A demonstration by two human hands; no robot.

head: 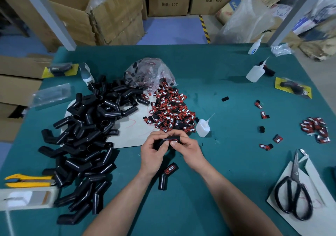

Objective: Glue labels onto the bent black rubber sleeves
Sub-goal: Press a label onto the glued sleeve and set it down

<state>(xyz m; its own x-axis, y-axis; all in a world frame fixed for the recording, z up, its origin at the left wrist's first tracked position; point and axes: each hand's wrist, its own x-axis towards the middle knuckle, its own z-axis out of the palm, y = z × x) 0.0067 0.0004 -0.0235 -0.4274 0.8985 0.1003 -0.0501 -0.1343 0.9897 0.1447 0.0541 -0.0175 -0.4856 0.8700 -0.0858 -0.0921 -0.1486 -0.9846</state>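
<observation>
Hands meet over the green table (227,93): left hand (154,152) and right hand (187,149) both grip one bent sleeve (168,139), thumbs pressing its label (173,141), just before the label pile (171,112).

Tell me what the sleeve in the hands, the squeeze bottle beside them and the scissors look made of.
Sleeve: black rubber by the look, smooth with a soft sheen.
Squeeze bottle: translucent whitish plastic, probably soft; light passes through.
Scissors: bare grey metal blades that glint; black handles, likely coated or plastic.
</observation>
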